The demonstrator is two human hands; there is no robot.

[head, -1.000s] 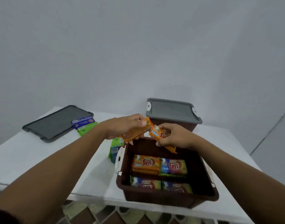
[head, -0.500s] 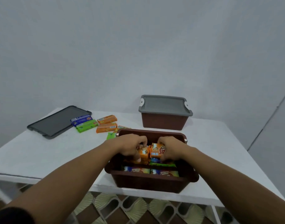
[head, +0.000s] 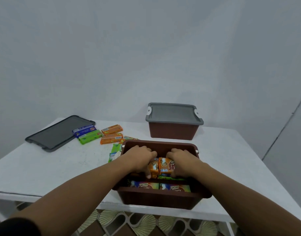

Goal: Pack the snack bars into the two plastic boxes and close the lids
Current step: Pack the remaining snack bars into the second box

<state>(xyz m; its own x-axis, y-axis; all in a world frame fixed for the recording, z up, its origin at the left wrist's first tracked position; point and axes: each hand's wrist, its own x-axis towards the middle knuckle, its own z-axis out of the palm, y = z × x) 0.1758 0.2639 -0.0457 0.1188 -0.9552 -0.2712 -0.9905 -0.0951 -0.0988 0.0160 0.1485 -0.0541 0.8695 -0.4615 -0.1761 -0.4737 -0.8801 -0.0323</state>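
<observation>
An open brown plastic box (head: 156,198) stands at the table's near edge with several snack bars inside. Both hands are down in it. My left hand (head: 139,157) grips an orange snack bar (head: 154,168) and my right hand (head: 182,160) grips a second orange snack bar (head: 166,166), the two bars side by side over the rear row. Two more bars (head: 160,186) lie along the box's front wall. A second brown box with its grey lid (head: 173,114) shut stands at the back. Loose bars, orange (head: 111,136), green (head: 90,137) and blue (head: 85,131), lie on the table to the left.
The loose grey lid (head: 59,132) lies flat at the table's far left. A green packet (head: 114,151) leans by the open box's left wall. The white table (head: 52,167) ends just in front of the box; patterned floor tiles (head: 129,220) show below.
Both hands came down from above the box's far rim into the box, carrying the orange bars with them. The view pulled back, which brought the loose bars on the left into sight.
</observation>
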